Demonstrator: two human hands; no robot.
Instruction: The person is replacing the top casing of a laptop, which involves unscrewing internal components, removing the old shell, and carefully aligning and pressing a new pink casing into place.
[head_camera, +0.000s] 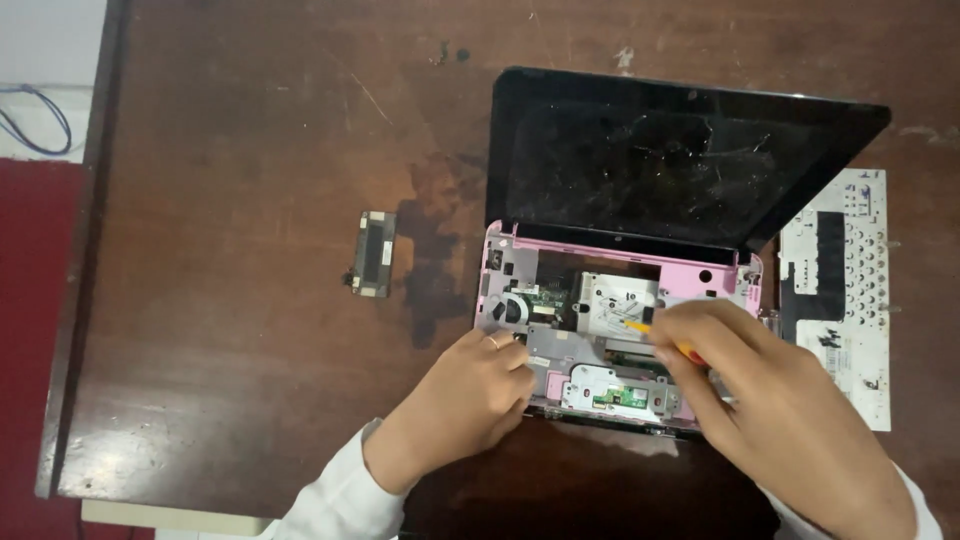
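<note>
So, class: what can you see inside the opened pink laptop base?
Inside the laptop base a round fan, a silver metal plate and a small green circuit board show. The left hand and right hand, holding a yellow tool, cover the rest.

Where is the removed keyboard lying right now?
In the head view, the keyboard lies face down on the table's far right, beside the opened pink laptop.

Beneath the right hand (770, 400), the laptop (620, 330) shows pink plastic, a glossy scratched screen (670, 165); the counter (250, 150) is stained, worn wood.
</note>
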